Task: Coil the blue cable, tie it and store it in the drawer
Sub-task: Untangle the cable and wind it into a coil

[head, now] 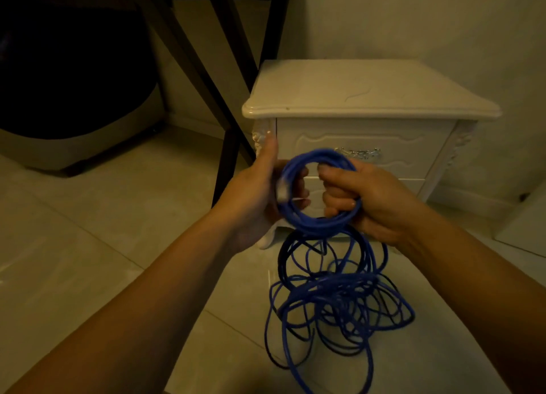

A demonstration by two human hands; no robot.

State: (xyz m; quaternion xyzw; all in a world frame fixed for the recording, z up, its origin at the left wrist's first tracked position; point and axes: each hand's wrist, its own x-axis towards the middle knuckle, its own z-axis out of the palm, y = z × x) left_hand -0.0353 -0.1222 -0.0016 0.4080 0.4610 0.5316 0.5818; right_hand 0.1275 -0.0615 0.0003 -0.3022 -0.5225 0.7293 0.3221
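A blue cable (pixel 307 225) is partly wound into a small round coil held up in front of me. My right hand (pixel 372 198) grips the coil's right side, fingers curled through the ring. My left hand (pixel 260 195) holds the coil's left side, where a clear plug (pixel 282 190) on the cable's end lies against the palm. The rest of the cable hangs down into a loose tangle (pixel 339 302) on the floor tiles. Behind the coil stands a white bedside cabinet (pixel 363 98) with its drawer (pixel 384 145) closed.
A silver handle (pixel 359 153) sits on the drawer front. Dark table legs (pixel 230 145) stand left of the cabinet. A dark rounded object with a pale base (pixel 74 113) fills the far left. Pale floor tiles (pixel 88 231) spread around me, and a wall rises behind.
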